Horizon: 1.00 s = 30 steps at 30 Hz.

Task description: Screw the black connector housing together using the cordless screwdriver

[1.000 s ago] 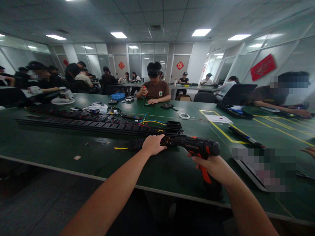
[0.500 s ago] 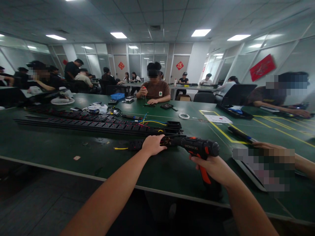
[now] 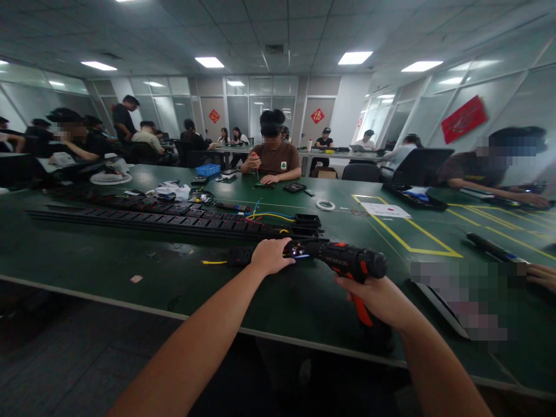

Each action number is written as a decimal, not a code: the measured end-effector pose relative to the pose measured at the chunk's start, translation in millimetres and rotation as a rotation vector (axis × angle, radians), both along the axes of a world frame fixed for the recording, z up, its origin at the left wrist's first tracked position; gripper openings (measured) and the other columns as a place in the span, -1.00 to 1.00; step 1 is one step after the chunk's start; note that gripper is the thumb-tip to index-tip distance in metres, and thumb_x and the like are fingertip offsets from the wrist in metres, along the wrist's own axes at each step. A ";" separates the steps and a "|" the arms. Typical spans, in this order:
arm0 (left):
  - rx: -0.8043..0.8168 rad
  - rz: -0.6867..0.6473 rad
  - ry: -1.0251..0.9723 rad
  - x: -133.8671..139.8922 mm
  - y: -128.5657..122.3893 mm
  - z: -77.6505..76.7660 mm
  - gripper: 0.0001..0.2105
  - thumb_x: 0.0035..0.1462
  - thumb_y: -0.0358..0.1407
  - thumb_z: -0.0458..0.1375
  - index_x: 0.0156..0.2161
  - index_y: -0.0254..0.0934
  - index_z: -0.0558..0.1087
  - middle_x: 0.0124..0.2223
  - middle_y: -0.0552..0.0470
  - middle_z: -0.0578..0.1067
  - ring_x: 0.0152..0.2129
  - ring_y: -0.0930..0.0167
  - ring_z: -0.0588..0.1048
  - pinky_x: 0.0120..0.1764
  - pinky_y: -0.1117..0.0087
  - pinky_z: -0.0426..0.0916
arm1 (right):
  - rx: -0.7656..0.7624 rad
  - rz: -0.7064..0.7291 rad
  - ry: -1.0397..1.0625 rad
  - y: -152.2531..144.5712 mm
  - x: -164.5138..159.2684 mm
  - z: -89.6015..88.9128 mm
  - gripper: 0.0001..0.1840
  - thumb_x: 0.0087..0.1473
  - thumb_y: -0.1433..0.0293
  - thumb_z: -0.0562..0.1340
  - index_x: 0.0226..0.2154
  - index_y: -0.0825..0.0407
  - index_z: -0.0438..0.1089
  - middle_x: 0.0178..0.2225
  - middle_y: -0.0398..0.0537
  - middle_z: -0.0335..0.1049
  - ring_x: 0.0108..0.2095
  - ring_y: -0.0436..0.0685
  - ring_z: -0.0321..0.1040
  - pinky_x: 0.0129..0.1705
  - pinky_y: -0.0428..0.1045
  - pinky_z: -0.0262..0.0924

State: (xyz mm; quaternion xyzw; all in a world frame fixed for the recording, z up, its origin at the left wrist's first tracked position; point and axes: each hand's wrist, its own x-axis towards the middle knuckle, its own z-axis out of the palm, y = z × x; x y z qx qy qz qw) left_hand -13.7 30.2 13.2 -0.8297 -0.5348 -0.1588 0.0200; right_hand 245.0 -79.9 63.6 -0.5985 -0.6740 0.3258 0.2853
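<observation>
L hand is clamped over a short blk socket strip, fingers wrapped over the top, pressing it to the green tabletop near the middle of the bench. Yellow wire sticks out past the strip's L end. R hand is closed round the grip of a blk/orange cordless drill, held approx. level w/ its nose aimed L at the strip's open R end, just beside L hand. Lit spot on the bare metal parts there; prob. the bit is at or v. near them, but too dark & small to tell if it touches.

Just behind the strip: long blk power strips lying side by side, w/ blue & yellow wires at their R end. Farther back, a white tape roll and, to its R, a printed sheet by a yellow tape outline. Across the bench a co-worker in a brown shirt holds a red-handled screwdriver. Another person's hand shows at far R edge.
</observation>
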 end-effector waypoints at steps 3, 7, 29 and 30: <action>0.010 -0.009 -0.003 -0.3 0.3 -0.3 -0.34 0.14 0.11 0.22 0.27 -0.15 0.33 0.08 -0.09 0.56 -0.01 0.14 0.53 0.04 0.17 0.35 | 0.000 0.014 0.011 -0.5 -0.4 1.4 -0.64 0.01 0.09 0.26 -0.27 0.01 0.47 -0.54 -0.14 0.42 -0.45 0.17 0.40 -0.34 0.05 0.27; 0.008 -0.006 -0.003 -0.8 -0.5 0.8 -0.36 0.14 0.10 0.23 0.26 -0.14 0.34 0.06 -0.09 0.57 -0.02 0.14 0.54 0.02 0.18 0.36 | -0.007 0.007 0.023 -2.6 -2.7 4.5 -0.65 -0.01 0.08 0.26 -0.30 0.02 0.46 -0.56 -0.15 0.41 -0.47 0.16 0.38 -0.36 0.04 0.26; 0.011 0.002 -0.005 -0.4 1.1 -1.1 -0.34 0.13 0.11 0.24 0.26 -0.14 0.34 0.07 -0.09 0.57 -0.01 0.14 0.53 0.02 0.17 0.36 | -0.004 0.020 0.204 -6.0 -5.8 10.7 -0.56 -0.08 0.16 0.32 -0.15 0.05 0.48 -0.22 0.02 0.59 -0.47 0.10 0.39 -0.33 0.06 0.33; 0.015 0.001 -0.008 -0.4 1.4 -1.3 -0.34 0.13 0.11 0.24 0.26 -0.14 0.34 0.06 -0.09 0.58 -0.01 0.14 0.54 0.02 0.17 0.36 | -0.003 0.021 0.195 -5.6 -5.3 10.2 -0.58 -0.08 0.15 0.32 -0.18 0.05 0.49 -0.24 0.02 0.58 -0.47 0.10 0.39 -0.33 0.06 0.32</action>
